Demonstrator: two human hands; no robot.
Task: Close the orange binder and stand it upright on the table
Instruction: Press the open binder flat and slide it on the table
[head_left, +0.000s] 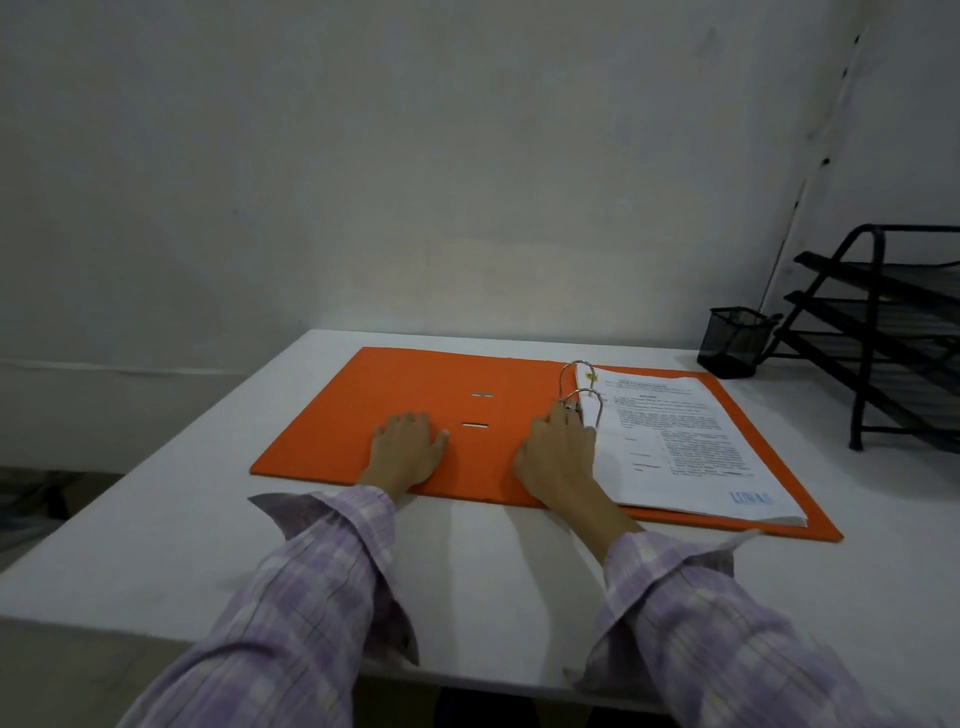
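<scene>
Grip, right: right hand (558, 449) lies at the spine area of the orange binder (415, 415), fingers reaching to the base of the metal rings (582, 395); whether they pinch the rings or only rest against them I cannot tell.
Grip, left: left hand (408, 447) lies flat and released, palm down on the inside of the left cover, grasping nothing.
Binder: lying fully open and flat, centre of the frame, left cover bare with two small slots (478, 410), right cover carrying the paper stack (685, 447) threaded on the rings.
Table: white table (156, 519) bears the binder; near its far edge.
Right of frame: black mesh pen cup (735, 340) and black tiered tray rack (893, 332), well apart from the hands.
Step in hand: judged as the very start, with the binder not yet closed.
Next move calls for: taking the left cover's outer edge, swinging it over the rings onto the paper stack, then gripping the closed binder and tipping it to stand upright.
Watch for: the slots must meet the ring tops for the cover to seat.
</scene>
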